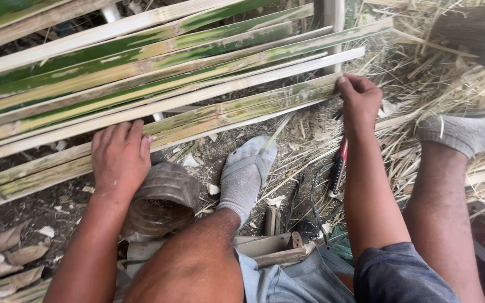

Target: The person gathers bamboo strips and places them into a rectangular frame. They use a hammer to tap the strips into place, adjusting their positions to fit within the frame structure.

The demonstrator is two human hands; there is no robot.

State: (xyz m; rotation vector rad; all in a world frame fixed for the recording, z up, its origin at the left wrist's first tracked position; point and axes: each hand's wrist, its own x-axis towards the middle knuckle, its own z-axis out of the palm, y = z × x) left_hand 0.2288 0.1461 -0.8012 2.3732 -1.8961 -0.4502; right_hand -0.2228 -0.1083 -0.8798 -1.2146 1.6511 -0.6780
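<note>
Bare knees frame the view as the left hand (120, 157) lies flat, fingers together, on a split bamboo strip (220, 115) whose far end the right hand (359, 100) pinches.

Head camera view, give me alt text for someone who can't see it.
A seated person presses the left hand flat on a split bamboo strip and pinches its far end with the right hand. More green and pale strips lie stacked beyond. A red-handled tool lies on the straw-littered ground by a foot in a grey sock.
</note>
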